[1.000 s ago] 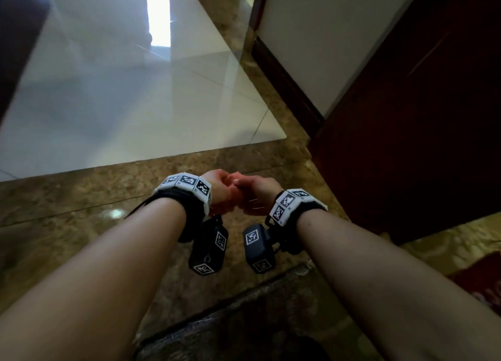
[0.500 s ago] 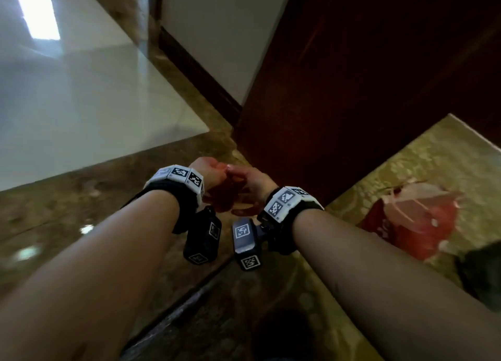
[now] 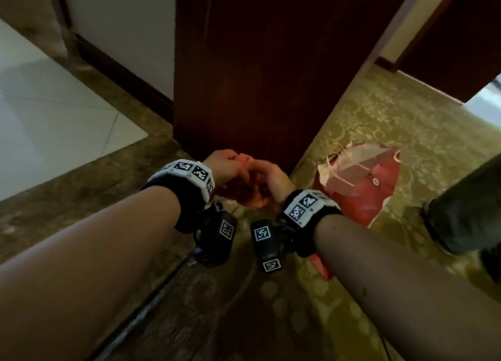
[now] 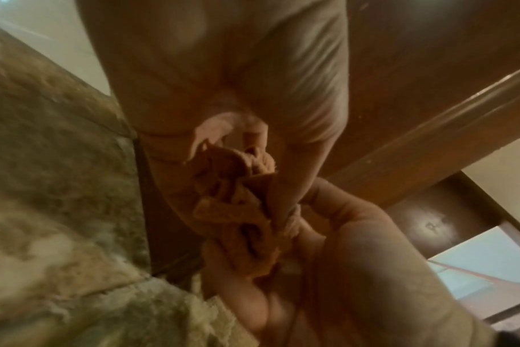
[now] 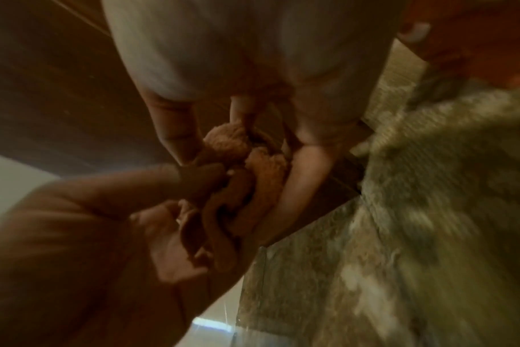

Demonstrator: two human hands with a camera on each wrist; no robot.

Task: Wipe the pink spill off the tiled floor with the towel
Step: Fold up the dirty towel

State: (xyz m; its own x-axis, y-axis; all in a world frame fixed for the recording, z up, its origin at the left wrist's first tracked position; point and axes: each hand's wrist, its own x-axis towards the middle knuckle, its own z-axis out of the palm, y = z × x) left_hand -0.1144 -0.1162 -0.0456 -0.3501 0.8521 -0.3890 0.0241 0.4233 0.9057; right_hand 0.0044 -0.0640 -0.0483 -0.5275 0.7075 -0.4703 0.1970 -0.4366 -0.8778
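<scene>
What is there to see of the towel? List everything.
The towel is a small cloth bunched into a crumpled wad of folds, orange-pink under the dim light, with a fuzzy terry-like nap on some folds. It is held above the floor between both hands: the left hand and the right hand curl their fingers round it from either side. In the head view it is almost wholly hidden in that grip. Whether it is wet or stained cannot be told.

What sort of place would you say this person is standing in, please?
Probably an indoor hallway or room entrance, perhaps a hotel. A dark wooden door stands ahead, glossy white floor tiles with a brown marble border meet a patterned carpet, and a red paper bag lies there.
</scene>
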